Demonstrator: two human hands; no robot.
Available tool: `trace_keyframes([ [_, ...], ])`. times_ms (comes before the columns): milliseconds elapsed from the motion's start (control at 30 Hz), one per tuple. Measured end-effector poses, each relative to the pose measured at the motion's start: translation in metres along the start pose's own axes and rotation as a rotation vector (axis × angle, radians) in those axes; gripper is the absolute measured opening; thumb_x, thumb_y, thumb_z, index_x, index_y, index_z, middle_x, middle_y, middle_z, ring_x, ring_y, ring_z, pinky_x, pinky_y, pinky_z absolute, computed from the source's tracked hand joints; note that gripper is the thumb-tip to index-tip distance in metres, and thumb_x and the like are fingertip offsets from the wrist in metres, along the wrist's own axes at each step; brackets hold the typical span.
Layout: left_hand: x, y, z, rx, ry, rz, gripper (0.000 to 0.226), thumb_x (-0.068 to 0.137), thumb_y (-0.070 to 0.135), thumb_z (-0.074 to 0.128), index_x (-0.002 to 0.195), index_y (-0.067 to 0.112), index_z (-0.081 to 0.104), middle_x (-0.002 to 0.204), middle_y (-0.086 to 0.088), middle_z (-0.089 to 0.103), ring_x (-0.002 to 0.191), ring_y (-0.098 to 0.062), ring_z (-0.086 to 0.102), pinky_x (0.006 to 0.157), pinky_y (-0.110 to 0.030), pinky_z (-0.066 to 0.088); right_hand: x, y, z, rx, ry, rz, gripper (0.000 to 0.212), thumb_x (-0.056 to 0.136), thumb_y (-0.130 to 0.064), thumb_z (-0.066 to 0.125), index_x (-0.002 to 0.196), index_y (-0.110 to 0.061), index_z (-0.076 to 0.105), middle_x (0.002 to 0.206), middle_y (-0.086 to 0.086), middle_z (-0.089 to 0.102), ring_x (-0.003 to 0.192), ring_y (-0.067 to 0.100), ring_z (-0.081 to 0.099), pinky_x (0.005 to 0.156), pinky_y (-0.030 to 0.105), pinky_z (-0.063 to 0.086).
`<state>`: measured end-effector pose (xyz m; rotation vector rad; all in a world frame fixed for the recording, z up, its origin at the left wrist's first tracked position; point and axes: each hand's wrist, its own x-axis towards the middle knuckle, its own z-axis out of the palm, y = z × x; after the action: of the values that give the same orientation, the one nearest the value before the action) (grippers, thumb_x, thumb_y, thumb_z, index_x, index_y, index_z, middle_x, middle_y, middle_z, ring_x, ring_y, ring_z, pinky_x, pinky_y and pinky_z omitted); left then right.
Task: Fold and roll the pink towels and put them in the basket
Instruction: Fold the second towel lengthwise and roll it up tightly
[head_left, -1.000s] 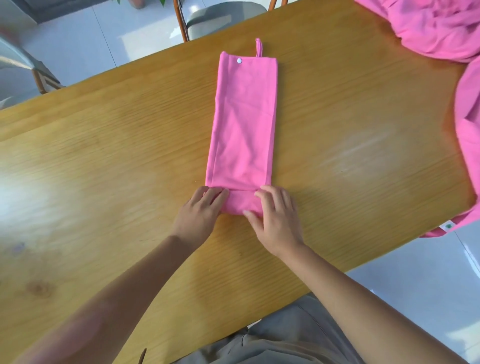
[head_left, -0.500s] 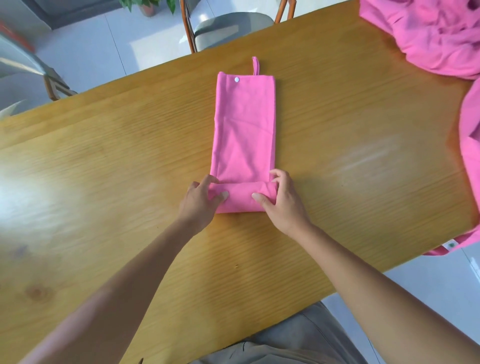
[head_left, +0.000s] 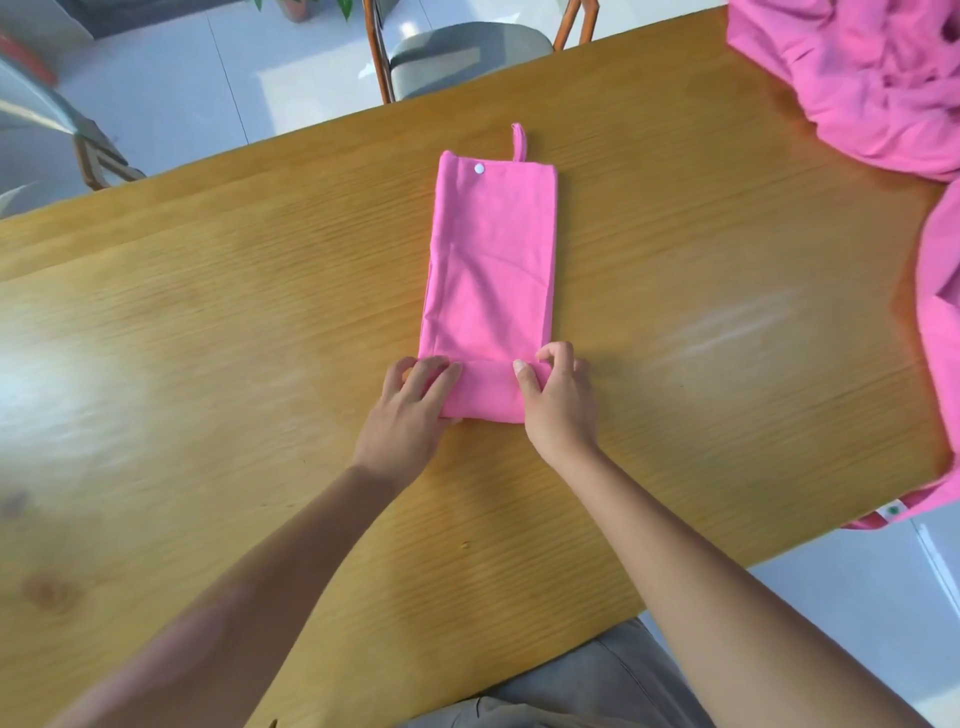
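Note:
A pink towel (head_left: 493, 260), folded into a long narrow strip, lies lengthwise on the wooden table (head_left: 208, 322). Its far end has a white snap and a small hanging loop. The near end is rolled up into a short roll (head_left: 485, 389). My left hand (head_left: 410, 410) grips the roll's left end with curled fingers. My right hand (head_left: 558, 400) grips the right end, thumb on top and fingers curled over the far side. No basket is in view.
A heap of loose pink towels (head_left: 857, 78) covers the table's far right corner, and more pink cloth (head_left: 940, 338) hangs over the right edge. A chair (head_left: 457, 52) stands beyond the far edge. The near table edge is close to my body.
The rolled part at the towel's near end has grown thicker and moved away from me, shortening the flat strip. Both hands travelled forward with it.

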<state>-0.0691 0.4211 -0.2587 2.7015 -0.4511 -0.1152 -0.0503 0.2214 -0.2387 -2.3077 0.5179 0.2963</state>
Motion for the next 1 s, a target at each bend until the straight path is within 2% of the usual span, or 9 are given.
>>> trace_keyframes([
  [100,0.015,-0.010,-0.011,0.059,-0.070,0.139,0.059,0.083,0.026,0.077,0.135,0.008,0.055,0.131,-0.008,0.056,0.133,-0.039,0.043,0.102,-0.055,0.049,-0.006,0.003,-0.002,0.050,0.021,-0.024,0.022,0.101,-0.041,0.050,0.116,-0.025,0.053,0.112,0.000,0.051,0.095,0.023,0.057,0.074,0.034,0.041],
  [200,0.019,-0.006,-0.019,-0.008,-0.156,0.166,0.054,0.089,0.029,0.074,0.134,0.009,0.054,0.124,-0.009,0.058,0.111,-0.034,0.057,0.084,-0.050,0.057,-0.014,0.013,-0.009,-0.029,0.118,-0.315,0.029,0.102,-0.029,0.051,0.124,-0.012,0.058,0.122,0.006,0.055,0.113,0.026,0.051,0.095,0.041,0.045],
  [300,0.020,0.003,-0.021,0.003,-0.248,0.170,0.055,0.094,0.040,0.065,0.141,0.016,0.050,0.128,-0.008,0.055,0.108,-0.032,0.058,0.087,-0.046,0.055,-0.021,0.033,-0.020,-0.218,0.047,-0.618,0.045,0.099,-0.042,0.056,0.128,-0.009,0.057,0.129,0.006,0.055,0.120,0.027,0.050,0.102,0.040,0.043],
  [400,0.023,0.008,-0.025,-0.031,-0.328,0.143,0.055,0.096,0.048,0.058,0.145,0.024,0.045,0.135,-0.007,0.047,0.108,-0.032,0.060,0.090,-0.045,0.054,-0.024,0.055,-0.026,-0.359,-0.031,-0.691,0.068,0.091,-0.059,0.062,0.139,-0.011,0.051,0.135,0.003,0.052,0.125,0.026,0.047,0.105,0.041,0.043],
  [533,0.025,0.015,-0.025,-0.154,-0.367,-0.010,0.052,0.094,0.058,0.054,0.140,0.036,0.043,0.134,-0.006,0.041,0.092,-0.032,0.063,0.083,-0.043,0.053,-0.019,0.061,-0.033,-0.253,-0.050,-0.631,0.063,0.091,-0.057,0.060,0.142,-0.021,0.051,0.132,0.000,0.048,0.119,0.022,0.050,0.099,0.038,0.048],
  [633,0.024,0.018,-0.020,-0.365,-0.270,-0.248,0.058,0.088,0.059,0.064,0.138,0.037,0.043,0.125,-0.004,0.045,0.095,-0.026,0.059,0.082,-0.039,0.050,-0.010,0.053,-0.036,-0.103,-0.104,-0.480,0.063,0.088,-0.061,0.059,0.141,-0.028,0.048,0.129,-0.006,0.046,0.120,0.012,0.048,0.097,0.025,0.042],
  [800,0.035,0.024,-0.013,-0.493,-0.078,-0.569,0.072,0.078,0.069,0.068,0.133,0.031,0.042,0.115,-0.004,0.049,0.085,-0.009,0.051,0.073,-0.034,0.044,0.002,0.033,-0.031,0.005,-0.060,-0.287,0.057,0.086,-0.060,0.065,0.134,-0.036,0.045,0.126,-0.003,0.049,0.111,0.012,0.051,0.083,0.024,0.038],
  [933,0.043,0.035,-0.010,-0.398,0.021,-0.580,0.064,0.090,0.065,0.058,0.135,0.023,0.039,0.118,-0.001,0.038,0.094,-0.032,0.059,0.076,-0.045,0.054,0.013,0.018,-0.028,-0.012,-0.029,-0.144,0.055,0.085,-0.064,0.063,0.130,-0.039,0.043,0.124,-0.001,0.048,0.101,0.019,0.056,0.073,0.029,0.040],
  [1000,0.043,0.034,-0.008,-0.232,0.108,-0.385,0.055,0.098,0.056,0.054,0.136,0.018,0.043,0.126,-0.006,0.040,0.105,-0.035,0.055,0.084,-0.050,0.053,0.018,0.014,-0.026,-0.028,-0.030,-0.096,0.054,0.086,-0.064,0.061,0.130,-0.037,0.045,0.125,0.001,0.049,0.103,0.023,0.058,0.075,0.032,0.041],
])
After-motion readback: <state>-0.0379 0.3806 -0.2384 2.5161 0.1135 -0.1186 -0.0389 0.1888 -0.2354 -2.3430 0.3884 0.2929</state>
